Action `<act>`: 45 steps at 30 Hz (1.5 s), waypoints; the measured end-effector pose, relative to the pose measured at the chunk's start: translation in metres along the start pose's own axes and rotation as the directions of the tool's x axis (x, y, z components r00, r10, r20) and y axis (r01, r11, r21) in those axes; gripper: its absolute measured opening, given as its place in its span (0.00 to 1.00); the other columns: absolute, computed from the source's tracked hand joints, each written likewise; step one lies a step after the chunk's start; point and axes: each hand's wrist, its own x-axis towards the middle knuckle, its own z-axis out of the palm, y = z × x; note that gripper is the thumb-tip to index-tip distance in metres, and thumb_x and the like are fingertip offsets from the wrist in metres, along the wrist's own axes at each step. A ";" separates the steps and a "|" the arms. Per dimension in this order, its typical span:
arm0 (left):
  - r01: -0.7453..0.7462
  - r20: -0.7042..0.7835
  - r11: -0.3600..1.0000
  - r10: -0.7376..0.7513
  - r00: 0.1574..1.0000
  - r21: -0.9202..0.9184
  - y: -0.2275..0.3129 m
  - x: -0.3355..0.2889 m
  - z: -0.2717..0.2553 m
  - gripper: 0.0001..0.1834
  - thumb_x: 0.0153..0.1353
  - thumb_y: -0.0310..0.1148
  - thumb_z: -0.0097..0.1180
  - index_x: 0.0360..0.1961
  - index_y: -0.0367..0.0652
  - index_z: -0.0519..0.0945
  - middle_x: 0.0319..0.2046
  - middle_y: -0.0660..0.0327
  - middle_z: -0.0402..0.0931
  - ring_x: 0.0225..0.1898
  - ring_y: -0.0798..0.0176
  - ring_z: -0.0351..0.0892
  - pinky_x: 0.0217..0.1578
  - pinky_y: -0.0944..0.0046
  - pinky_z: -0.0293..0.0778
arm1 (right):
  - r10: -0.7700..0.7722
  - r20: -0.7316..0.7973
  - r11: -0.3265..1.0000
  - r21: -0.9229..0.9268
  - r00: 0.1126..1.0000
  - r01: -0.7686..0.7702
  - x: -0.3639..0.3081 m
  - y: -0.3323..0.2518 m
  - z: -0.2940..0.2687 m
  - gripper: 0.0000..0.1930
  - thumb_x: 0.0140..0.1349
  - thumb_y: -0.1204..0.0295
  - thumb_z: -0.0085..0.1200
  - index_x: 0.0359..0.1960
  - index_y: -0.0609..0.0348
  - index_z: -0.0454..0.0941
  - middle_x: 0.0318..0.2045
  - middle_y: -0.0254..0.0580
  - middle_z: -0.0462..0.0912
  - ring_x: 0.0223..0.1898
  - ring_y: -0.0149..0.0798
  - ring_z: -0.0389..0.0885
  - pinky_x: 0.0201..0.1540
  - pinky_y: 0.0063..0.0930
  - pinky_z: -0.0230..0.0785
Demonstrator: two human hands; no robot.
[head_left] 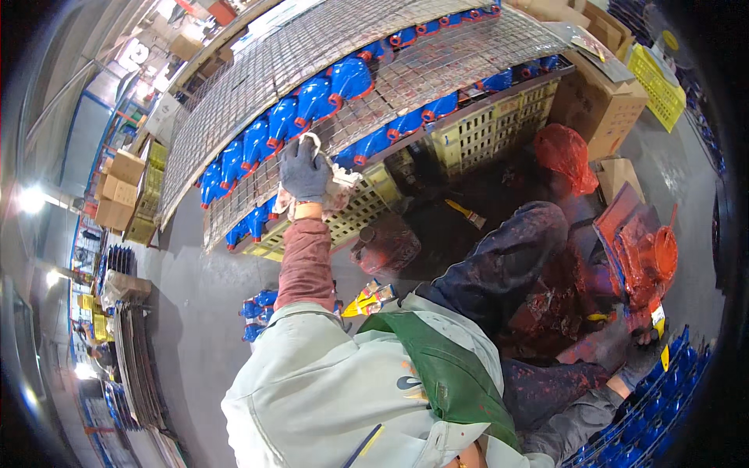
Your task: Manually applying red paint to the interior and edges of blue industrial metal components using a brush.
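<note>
My left hand [305,173], in a grey glove, reaches forward to the wire rack and is closed on a white, red-stained rag [340,186]. Just beyond it, a row of glossy blue parts with red-edged openings [314,99] lies along the upper wire shelf [234,97]. More blue parts [372,144] line the shelf below. At the lower right, my right hand [641,357], in a dark glove, is partly in shadow. Its fingers are around a yellow-handled paintbrush [658,320], whose upper end is beside a red-coated container [652,248].
Yellow crates [499,125] support the rack. A red-stained jug [385,245], a loose brush [466,212] and several yellow brushes [368,299] are on the floor. A red bag [565,158] sits by a cardboard box [601,105]. Blue parts [663,409] fill a lower-right rack.
</note>
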 end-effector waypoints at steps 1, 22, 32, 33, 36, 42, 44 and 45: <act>-0.017 -0.013 1.000 0.017 1.000 -0.006 0.000 0.000 0.000 0.22 0.46 0.35 0.58 0.46 0.54 0.81 0.47 0.55 0.76 0.47 0.46 0.76 0.46 0.49 0.74 | -0.023 -0.060 0.999 -0.025 0.998 0.022 0.002 0.001 -0.002 0.10 0.72 0.62 0.47 0.40 0.55 0.69 0.21 0.29 0.61 0.24 0.27 0.61 0.31 0.21 0.59; 0.171 0.057 0.759 -0.174 0.983 -0.629 0.005 -0.006 0.007 0.19 0.64 0.30 0.51 0.56 0.40 0.76 0.48 0.53 0.81 0.45 0.57 0.79 0.51 0.57 0.74 | -0.207 -0.181 0.953 -0.259 0.962 0.157 -0.006 0.014 0.008 0.15 0.71 0.61 0.48 0.29 0.57 0.74 0.23 0.32 0.73 0.25 0.31 0.67 0.31 0.24 0.63; 0.153 0.516 0.594 0.509 0.688 -0.790 0.187 -0.067 0.048 0.18 0.70 0.38 0.48 0.49 0.32 0.79 0.45 0.43 0.78 0.50 0.44 0.76 0.55 0.50 0.67 | -0.567 0.084 0.689 -0.497 0.820 0.527 -0.060 0.002 0.121 0.08 0.69 0.70 0.53 0.43 0.60 0.79 0.23 0.28 0.74 0.22 0.25 0.69 0.25 0.24 0.63; 0.340 0.700 0.618 0.559 0.444 -0.709 0.200 -0.068 0.060 0.17 0.68 0.37 0.49 0.44 0.33 0.80 0.41 0.44 0.79 0.47 0.43 0.77 0.52 0.49 0.68 | -0.586 0.072 0.640 -0.570 0.807 0.515 -0.077 -0.012 0.135 0.09 0.68 0.69 0.55 0.44 0.60 0.80 0.24 0.27 0.75 0.22 0.24 0.70 0.24 0.21 0.62; -0.444 0.393 0.409 0.910 0.134 -0.797 0.227 -0.077 0.079 0.14 0.62 0.36 0.55 0.44 0.38 0.80 0.43 0.47 0.78 0.45 0.42 0.75 0.48 0.49 0.71 | -0.757 0.036 0.333 -0.838 0.653 0.432 -0.139 -0.060 0.168 0.17 0.62 0.64 0.61 0.51 0.55 0.80 0.30 0.32 0.81 0.27 0.25 0.76 0.31 0.24 0.69; -0.642 0.025 0.298 0.917 0.397 -0.706 0.320 -0.075 0.062 0.16 0.60 0.37 0.57 0.47 0.40 0.79 0.46 0.48 0.78 0.47 0.41 0.75 0.50 0.50 0.72 | -0.795 0.417 -0.424 -0.901 0.440 0.090 -0.304 -0.154 0.186 0.20 0.61 0.74 0.57 0.55 0.46 0.80 0.40 0.43 0.86 0.42 0.35 0.85 0.47 0.27 0.75; -0.546 -0.060 0.256 0.867 0.495 -0.798 0.364 -0.071 0.052 0.16 0.60 0.37 0.56 0.46 0.39 0.80 0.45 0.47 0.79 0.47 0.41 0.75 0.50 0.50 0.72 | -0.779 0.493 -0.579 -0.802 0.388 -0.143 -0.360 -0.177 0.181 0.17 0.62 0.73 0.59 0.53 0.46 0.80 0.42 0.43 0.86 0.44 0.39 0.86 0.49 0.28 0.77; -0.511 -0.108 0.199 0.854 0.509 -0.836 0.384 -0.070 0.044 0.16 0.60 0.38 0.56 0.46 0.39 0.80 0.44 0.47 0.79 0.47 0.41 0.75 0.50 0.50 0.72 | -0.819 0.428 -0.549 -0.778 0.381 -0.306 -0.391 -0.182 0.175 0.18 0.60 0.73 0.59 0.53 0.43 0.80 0.43 0.42 0.86 0.42 0.42 0.86 0.46 0.32 0.78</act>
